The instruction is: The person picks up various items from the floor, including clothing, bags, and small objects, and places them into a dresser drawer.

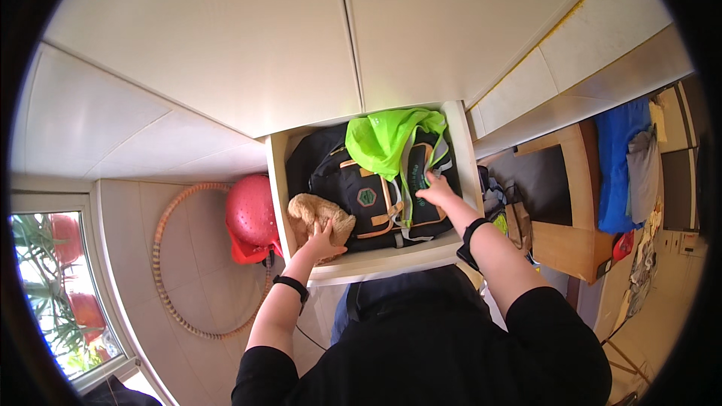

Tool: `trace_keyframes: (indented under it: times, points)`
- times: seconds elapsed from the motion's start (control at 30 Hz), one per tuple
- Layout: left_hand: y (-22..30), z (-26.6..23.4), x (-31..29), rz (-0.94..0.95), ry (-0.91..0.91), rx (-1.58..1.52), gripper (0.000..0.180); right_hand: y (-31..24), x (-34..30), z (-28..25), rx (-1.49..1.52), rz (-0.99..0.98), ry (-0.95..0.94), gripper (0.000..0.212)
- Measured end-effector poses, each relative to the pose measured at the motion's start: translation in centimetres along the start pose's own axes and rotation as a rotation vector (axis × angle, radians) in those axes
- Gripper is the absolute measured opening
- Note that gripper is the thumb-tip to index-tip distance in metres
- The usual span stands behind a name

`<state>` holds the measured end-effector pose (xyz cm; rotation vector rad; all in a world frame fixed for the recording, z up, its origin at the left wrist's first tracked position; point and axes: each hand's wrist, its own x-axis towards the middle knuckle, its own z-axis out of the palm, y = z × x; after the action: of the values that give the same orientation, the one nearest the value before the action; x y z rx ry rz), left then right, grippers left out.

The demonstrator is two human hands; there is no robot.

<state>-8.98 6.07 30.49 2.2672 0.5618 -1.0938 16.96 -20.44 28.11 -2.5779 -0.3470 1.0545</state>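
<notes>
The person stood over an open white drawer (466, 173) pulled out from a white cupboard, with both arms reaching into it from the near edge.

The left hand (323, 240) lay on a tan plush toy (316, 214) in the near left corner of the drawer. Its fingers were spread slightly and pressed down over the toy's fur, resting on it rather than closed around it. A black band (289, 286) sat on that wrist.

The right hand (436, 192) reached further in, towards the right side of the drawer. Its fingers were curled together on a grey strap of the black backpack (361, 195), just below a bright green bag (383, 139); whether the strap was truly pinched could not be told. A black watch (470, 237) was on that wrist.

The backpack, black with tan trim and a small green badge, filled the middle of the drawer and touched the plush toy on its left. The green bag lay crumpled on top of the backpack at the far end.

On the floor to the left of the drawer sat a red ball (252, 214), with a hoop (169, 256) lying flat beside it. To the right stood a wooden table (579, 203), and a blue cloth (617, 165) lay beyond it.
</notes>
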Motion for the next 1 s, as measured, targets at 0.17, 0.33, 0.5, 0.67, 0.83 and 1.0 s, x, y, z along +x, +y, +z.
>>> trace_keyframes:
  times: [0.17,0.33,0.5,0.67,0.83,1.0]
  points:
    - [1.2,-2.3,0.1,-0.054,-0.167,0.157,0.102,-2.0,-0.3,-3.7,-0.424,-0.081,-0.065,0.076]
    - [1.2,-2.2,1.0,-0.012,-0.184,0.243,0.095,-7.9,1.8,-8.3,-0.486,-0.408,0.535,0.067]
    - [2.5,-1.1,1.5,0.042,-0.154,0.341,0.095,-4.1,7.9,-7.2,-0.452,-0.399,0.421,0.036]
    - [1.5,-2.0,-0.2,-0.032,-0.191,0.291,0.095,-11.6,0.7,-9.7,0.011,-0.589,0.459,0.019]
    - [2.1,-3.9,0.1,0.052,-0.116,0.28,0.069,-13.2,-12.2,-12.6,-0.082,-0.74,0.285,0.014]
    - [7.9,-9.5,-1.7,-0.071,0.246,0.262,0.038,-5.1,-14.0,-5.5,-0.438,-0.83,-0.127,0.018]
